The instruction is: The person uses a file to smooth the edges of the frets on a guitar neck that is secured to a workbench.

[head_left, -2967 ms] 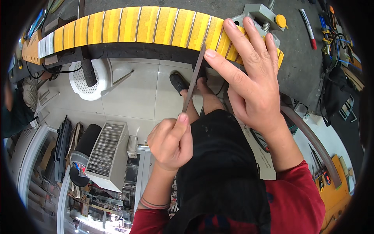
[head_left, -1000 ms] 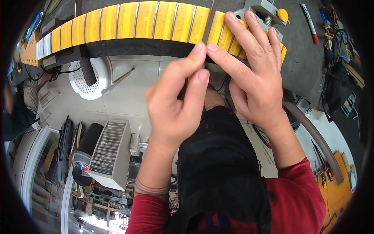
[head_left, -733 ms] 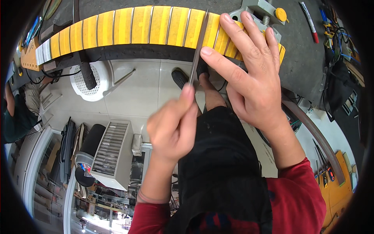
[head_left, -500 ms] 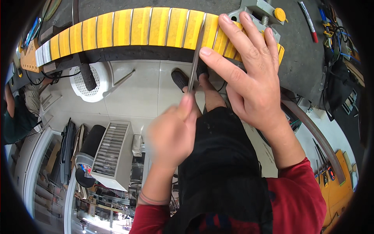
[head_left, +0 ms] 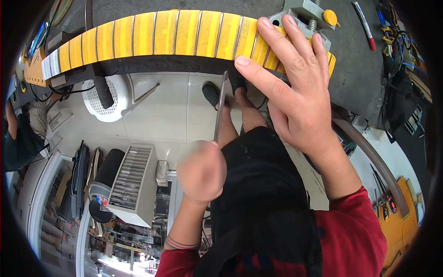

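A guitar neck lies across the bench, its fingerboard covered with yellow tape between the bare metal frets. My left hand, smeared by motion, is closed round the end of a slim metal file. The file's tip points up toward the neck and sits just short of its near edge, apart from the frets. Flat on the right part of the neck rests my right hand, fingers stretched and spread over the tape, the thumb along the near edge.
A grey vise with a yellow knob stands behind my right fingers. A marker lies on the dark bench. Below are a white stool and a slatted box. Another person's arm shows at far left.
My left hand has drawn the file back toward me, off the fret and clear of the neck's near edge. The right hand stays on the neck almost unmoved.
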`<state>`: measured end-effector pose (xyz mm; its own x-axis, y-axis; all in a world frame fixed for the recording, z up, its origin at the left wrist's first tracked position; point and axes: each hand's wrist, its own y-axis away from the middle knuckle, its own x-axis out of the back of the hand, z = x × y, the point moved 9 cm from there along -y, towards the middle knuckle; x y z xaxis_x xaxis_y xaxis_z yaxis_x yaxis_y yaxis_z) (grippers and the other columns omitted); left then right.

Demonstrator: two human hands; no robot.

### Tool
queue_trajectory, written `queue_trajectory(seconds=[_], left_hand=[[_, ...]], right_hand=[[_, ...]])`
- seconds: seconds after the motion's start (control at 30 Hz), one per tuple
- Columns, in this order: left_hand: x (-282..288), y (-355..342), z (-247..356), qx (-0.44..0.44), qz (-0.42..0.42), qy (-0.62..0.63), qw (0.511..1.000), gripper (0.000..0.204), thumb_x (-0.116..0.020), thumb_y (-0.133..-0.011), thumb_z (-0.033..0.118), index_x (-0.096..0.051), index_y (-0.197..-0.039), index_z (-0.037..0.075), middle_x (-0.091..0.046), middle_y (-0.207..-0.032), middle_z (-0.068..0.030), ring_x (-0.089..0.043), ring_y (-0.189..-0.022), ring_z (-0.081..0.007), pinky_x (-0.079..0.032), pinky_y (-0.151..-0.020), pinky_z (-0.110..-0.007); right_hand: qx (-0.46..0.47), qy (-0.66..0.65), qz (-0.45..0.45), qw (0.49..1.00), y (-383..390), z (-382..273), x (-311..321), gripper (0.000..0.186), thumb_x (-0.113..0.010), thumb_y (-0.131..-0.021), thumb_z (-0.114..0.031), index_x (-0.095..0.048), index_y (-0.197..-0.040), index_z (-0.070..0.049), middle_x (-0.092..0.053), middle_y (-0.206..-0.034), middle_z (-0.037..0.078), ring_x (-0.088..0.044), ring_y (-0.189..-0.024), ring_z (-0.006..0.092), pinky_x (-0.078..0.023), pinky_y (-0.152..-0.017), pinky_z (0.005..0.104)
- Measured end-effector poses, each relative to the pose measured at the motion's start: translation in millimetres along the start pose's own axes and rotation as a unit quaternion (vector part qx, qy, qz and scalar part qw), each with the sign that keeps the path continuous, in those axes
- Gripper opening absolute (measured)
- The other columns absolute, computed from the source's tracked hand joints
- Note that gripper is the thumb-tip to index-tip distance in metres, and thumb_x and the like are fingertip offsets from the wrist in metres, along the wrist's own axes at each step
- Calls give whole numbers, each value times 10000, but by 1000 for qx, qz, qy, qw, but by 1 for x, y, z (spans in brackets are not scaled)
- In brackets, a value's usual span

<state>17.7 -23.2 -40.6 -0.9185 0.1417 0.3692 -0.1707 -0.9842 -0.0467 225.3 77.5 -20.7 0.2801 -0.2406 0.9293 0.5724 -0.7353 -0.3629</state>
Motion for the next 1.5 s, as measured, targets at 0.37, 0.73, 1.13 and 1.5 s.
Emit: queue_trajectory(seconds=[0.37, 0.73, 1.13, 1.5], left_hand=[[-6, -17, -17, 81, -8, 119, 990, 328, -714, -920, -132, -721, -1246, -105, -792, -967, -208, -741, -718, -237, -597, -699, -320], [-5, -28, -10, 122, -20, 123, 985, 333, -710, -955, -123, -725, -1287, -107, -815, -1141, -222, -800, -918, -215, -613, -860, -318], [0, -40, 8, 103, -42, 43, 993, 337, -724, -919, -138, -732, -1253, -100, -806, -1123, -270, -826, -926, -285, -629, -833, -347], [-9, -75, 29, 48, -42, -32, 997, 374, -729, -896, -145, -735, -1266, -88, -793, -977, -212, -770, -768, -250, -603, -746, -322]], right_hand=[[-172, -138, -90, 971, -11, -2, 10, 732, -645, -797, 84, -745, -1418, -290, -536, -1666, 159, -456, -1569, 431, -230, -1288, 634], [-185, -133, -88, 970, -13, 0, 11, 673, -669, -831, 39, -728, -1429, -263, -551, -1655, 150, -471, -1559, 424, -226, -1292, 625], [-194, -126, -101, 968, -15, 1, 9, 577, -715, -885, -59, -716, -1430, -248, -575, -1628, 133, -484, -1546, 401, -223, -1303, 600], [-193, -129, -109, 967, -12, 2, 7, 548, -736, -888, -72, -718, -1409, -240, -569, -1626, 140, -497, -1534, 407, -222, -1304, 600]])
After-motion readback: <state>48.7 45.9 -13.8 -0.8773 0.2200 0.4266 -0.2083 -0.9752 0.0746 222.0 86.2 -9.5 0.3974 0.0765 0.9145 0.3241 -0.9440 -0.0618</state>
